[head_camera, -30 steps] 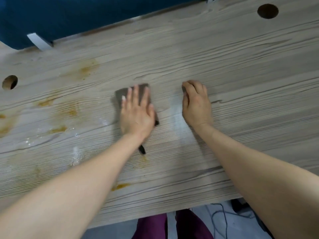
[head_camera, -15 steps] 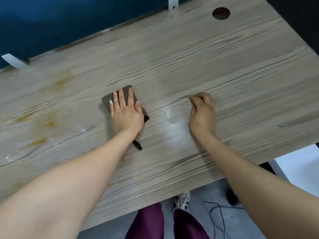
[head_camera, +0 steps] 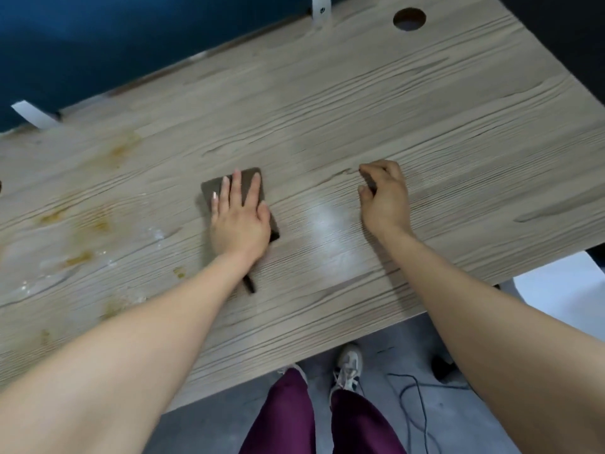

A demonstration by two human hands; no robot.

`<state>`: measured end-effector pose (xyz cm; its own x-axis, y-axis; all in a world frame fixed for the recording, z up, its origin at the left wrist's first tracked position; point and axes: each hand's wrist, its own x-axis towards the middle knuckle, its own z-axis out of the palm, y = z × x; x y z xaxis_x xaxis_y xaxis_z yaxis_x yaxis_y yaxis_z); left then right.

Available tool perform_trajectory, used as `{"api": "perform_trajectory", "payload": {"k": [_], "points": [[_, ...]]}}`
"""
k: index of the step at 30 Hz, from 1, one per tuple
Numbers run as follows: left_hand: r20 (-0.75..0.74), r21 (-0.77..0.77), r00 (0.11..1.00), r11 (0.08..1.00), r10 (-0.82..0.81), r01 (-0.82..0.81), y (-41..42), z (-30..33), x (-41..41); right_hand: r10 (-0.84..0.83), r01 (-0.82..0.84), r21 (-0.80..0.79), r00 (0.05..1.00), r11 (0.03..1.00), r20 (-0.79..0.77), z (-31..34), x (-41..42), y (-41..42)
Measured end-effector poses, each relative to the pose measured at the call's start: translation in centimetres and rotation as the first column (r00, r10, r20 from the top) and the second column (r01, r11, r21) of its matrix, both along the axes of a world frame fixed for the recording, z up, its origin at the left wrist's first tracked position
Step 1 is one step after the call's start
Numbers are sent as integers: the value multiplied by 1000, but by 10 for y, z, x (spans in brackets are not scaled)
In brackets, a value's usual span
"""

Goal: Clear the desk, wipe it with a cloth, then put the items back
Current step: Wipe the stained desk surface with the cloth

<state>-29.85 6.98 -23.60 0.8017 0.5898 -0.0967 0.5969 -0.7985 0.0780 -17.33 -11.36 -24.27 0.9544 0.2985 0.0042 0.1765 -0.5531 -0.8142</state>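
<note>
Grey-brown wood grain covers the desk [head_camera: 425,132], and a dark folded cloth [head_camera: 216,188] lies near its middle. The left hand [head_camera: 240,221] presses flat on the cloth, fingers straight and spread, holding nothing between them; the cloth's far corner and a dark edge on the right side show past the hand. A thin dark strip [head_camera: 249,285] sticks out from under the left wrist. The right hand [head_camera: 384,194] rests on the bare desk well to the right of the cloth, its fingers curled under loosely, thumb close to the fingertips, with nothing visibly gripped. Between the hands a pale sheen [head_camera: 327,224] lies on the wood. Yellow-brown stains [head_camera: 95,221] and whitish smears mark the left part of the desk. A round hole [head_camera: 409,19] sits near the far right corner. A blue panel [head_camera: 131,37] runs behind the far edge.
</note>
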Motion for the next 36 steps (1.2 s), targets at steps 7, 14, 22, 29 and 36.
{"api": "perform_trajectory", "payload": {"k": [7, 14, 22, 29, 36], "points": [[11, -69, 929, 926, -370, 370, -77, 5, -11, 34, -22, -88, 990, 996, 136, 4, -30, 14], [3, -27, 997, 997, -77, 77, 20, -1, -45, 98, -78, -133, 983, 988, 153, -10, -81, 33], [-9, -75, 993, 990, -117, 116, -55, 4, -86, 142, -88, -211, 957, 973, 254, -15, -85, 34], [7, -41, 997, 996, 80, -80, 41, -2, -80, 133, -86, -180, 955, 980, 267, -13, -85, 32], [0, -53, 1000, 998, 17, -17, -54, 2, -101, 172, -130, -207, 965, 970, 197, -3, -87, 33]]}}
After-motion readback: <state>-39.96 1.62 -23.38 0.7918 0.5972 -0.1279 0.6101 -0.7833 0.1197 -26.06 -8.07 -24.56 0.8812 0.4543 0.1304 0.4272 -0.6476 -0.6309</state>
